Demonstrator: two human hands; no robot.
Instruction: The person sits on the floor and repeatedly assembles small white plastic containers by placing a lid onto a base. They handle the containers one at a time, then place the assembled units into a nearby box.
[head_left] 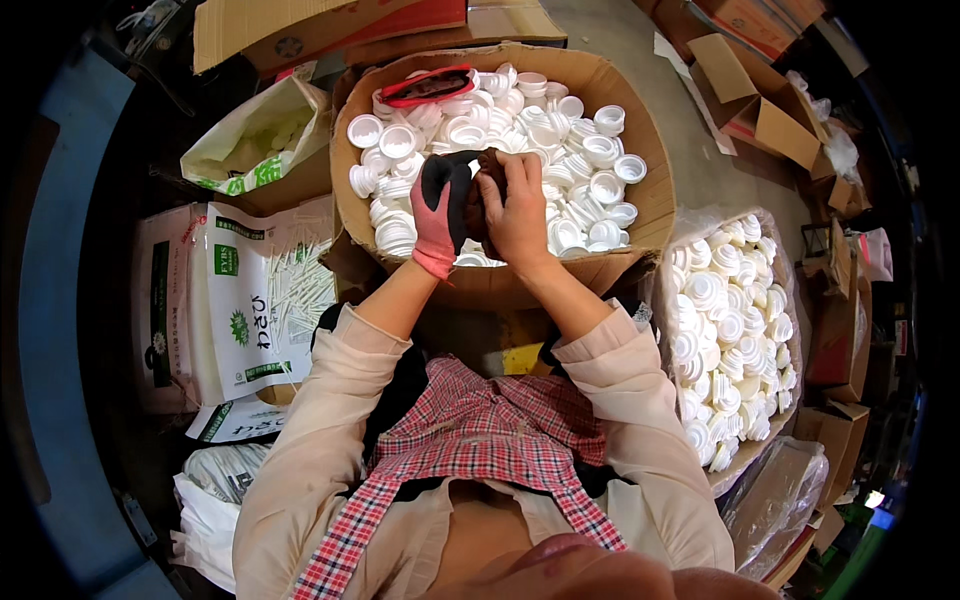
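Cardboard boxes crowd this workroom floor, and all the action sits over the big open carton (655,185) in the middle. Both hands meet above it: the right hand (522,205), bare, has its fingers bent around a dark brown item (490,163); the left hand (438,215), in a pink-and-black glove, curls in against it, though I can't tell how firmly it grips. What the item is, I can't make out. Looks like a two-handed handling step, and I'd say the next move calls for a steady hold with the bare fingers. Below, white round caps (605,152) fill the carton, a red pouch (432,86) gaping on top near the far edge. Over right, a plastic-lined box (728,482) brims with creamy caps (735,310); over left, pale sticks (300,280) lie on a printed bag (230,330).
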